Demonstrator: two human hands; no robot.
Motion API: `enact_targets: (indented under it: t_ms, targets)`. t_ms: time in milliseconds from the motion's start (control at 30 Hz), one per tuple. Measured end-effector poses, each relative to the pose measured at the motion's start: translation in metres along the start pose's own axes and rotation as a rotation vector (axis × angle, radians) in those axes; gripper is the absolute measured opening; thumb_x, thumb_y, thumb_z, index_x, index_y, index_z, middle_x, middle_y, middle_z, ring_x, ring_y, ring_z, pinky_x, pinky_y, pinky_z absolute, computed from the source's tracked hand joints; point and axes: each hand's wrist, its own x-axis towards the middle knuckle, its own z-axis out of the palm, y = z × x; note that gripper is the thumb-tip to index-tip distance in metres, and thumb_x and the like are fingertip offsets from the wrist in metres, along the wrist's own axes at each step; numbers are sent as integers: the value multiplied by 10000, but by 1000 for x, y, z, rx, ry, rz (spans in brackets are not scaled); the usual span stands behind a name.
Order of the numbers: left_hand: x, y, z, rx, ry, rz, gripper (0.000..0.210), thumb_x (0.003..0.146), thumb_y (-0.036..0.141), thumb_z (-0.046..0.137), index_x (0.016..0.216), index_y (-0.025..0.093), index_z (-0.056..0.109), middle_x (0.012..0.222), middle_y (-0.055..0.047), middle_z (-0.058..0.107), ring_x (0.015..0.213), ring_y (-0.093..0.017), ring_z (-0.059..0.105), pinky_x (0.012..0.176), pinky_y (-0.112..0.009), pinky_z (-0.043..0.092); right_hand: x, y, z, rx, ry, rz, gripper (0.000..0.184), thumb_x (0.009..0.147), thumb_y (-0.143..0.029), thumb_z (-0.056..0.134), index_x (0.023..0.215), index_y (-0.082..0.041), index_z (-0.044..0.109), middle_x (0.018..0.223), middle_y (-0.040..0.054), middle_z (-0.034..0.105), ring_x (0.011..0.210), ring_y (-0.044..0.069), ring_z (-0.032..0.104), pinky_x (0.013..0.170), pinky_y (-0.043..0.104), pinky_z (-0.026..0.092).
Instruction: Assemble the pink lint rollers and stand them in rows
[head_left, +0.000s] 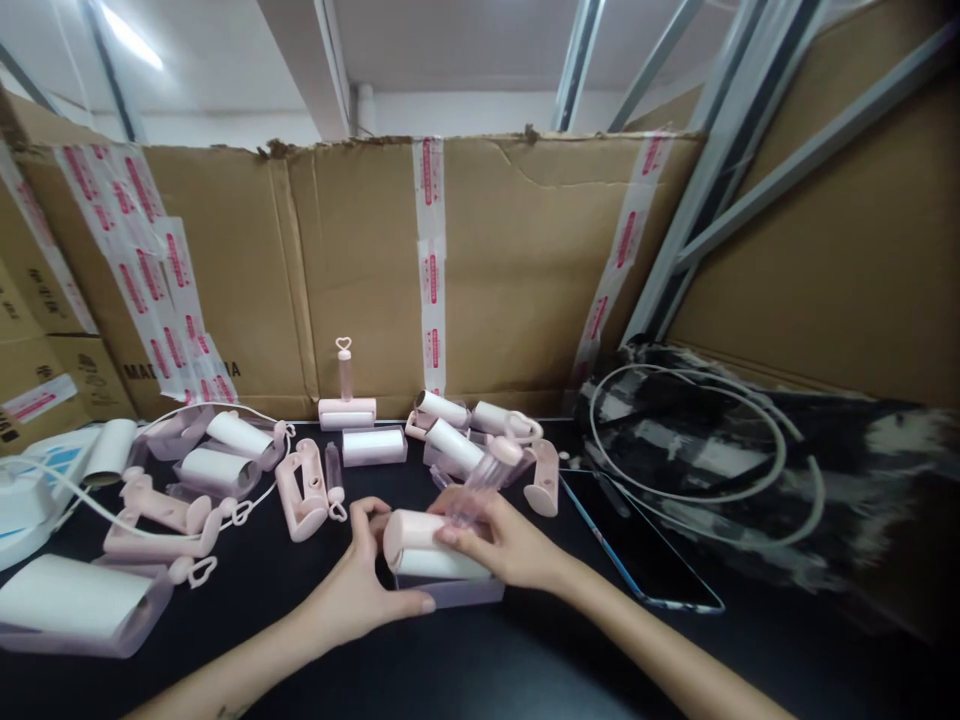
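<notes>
In the middle of the black table, both hands are around a lint roller with a pink cover point(416, 527), a white paper roll point(439, 563) and a translucent case point(457, 592) below. My left hand point(367, 575) grips its left end, thumb along the case front. My right hand point(506, 540) holds its right part, fingers on the cover by the clear handle point(482, 490), which tilts up to the right and is blurred. The right fingertips behind the handle are partly hidden. Just beyond the left hand lie a pink cover piece point(304, 490) and a clear handle point(334, 478).
Several lint roller parts lie to the left, including a large cased roll point(82, 600), with more behind the hands. One assembled roller point(346, 410) stands upright at the back. A phone point(645, 545) and a coiled white cable point(780, 450) lie right. Cardboard point(360, 270) walls the back.
</notes>
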Motion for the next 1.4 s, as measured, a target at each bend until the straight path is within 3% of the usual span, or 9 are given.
enact_targets:
  t_ms: [367,467,867,967,1067,1133,1233,1300,1400]
  targets:
    - [-3,4,-2,70,-80,25,733,617,254,750,1126,228,224,1194,-120,490,1096,-253,506,960,-382,358,-1,-27,-15,-348,-73,-44,257,827,-413,547,835,-188,672,831,75,644,789,233,559,704,333,414]
    - [-3,1,-3,73,-98,58,749,603,272,766,1146,218,252,1216,-125,469,1156,-269,462,997,-400,325,-4,-29,-11,-347,-64,-49,257,815,-419,561,843,-190,673,797,72,645,744,224,561,717,340,416]
    - [3,-4,-13,218,-87,45,770,573,333,781,1194,213,342,1218,-118,401,1193,-297,431,1052,-450,263,-10,-10,6,-235,-159,-5,398,846,-449,507,1138,-184,562,1138,117,577,1035,268,543,902,384,409]
    - [2,3,-19,220,-116,65,913,504,369,816,1244,197,310,1262,-160,396,1220,-317,401,1053,-458,255,-12,-12,4,-271,-59,-35,498,769,-459,601,1154,-153,521,1122,142,579,1019,289,538,894,399,410]
    - [8,14,-29,200,-101,146,1097,405,404,850,1306,186,262,1347,-182,355,1279,-337,314,1071,-455,218,-11,-18,-8,-204,-31,-14,273,757,-407,631,923,-191,613,954,90,644,852,246,590,766,352,462]
    - [18,22,-36,206,43,166,875,577,466,758,1284,190,323,1355,-157,385,1277,-315,330,1068,-426,228,-5,-20,-24,-101,13,49,214,763,-395,632,833,-192,626,865,67,659,752,217,600,674,325,470]
    - [46,27,-47,295,330,112,515,824,491,486,1243,217,366,1326,-121,440,1261,-286,371,1036,-407,269,21,-17,-51,114,228,107,295,704,-404,690,886,-182,621,881,68,661,777,221,606,676,333,470]
    - [68,24,-54,392,373,82,503,832,474,478,1238,199,366,1341,-138,420,1289,-307,325,1040,-429,242,52,-9,-63,254,379,72,339,676,-378,721,930,-182,610,904,57,656,827,214,604,749,343,459]
    - [94,17,-63,565,320,45,642,678,387,696,1205,136,428,1339,-187,412,1316,-378,235,1058,-467,167,105,14,-64,342,450,-5,364,672,-373,727,947,-170,600,896,39,647,875,199,593,808,330,444]
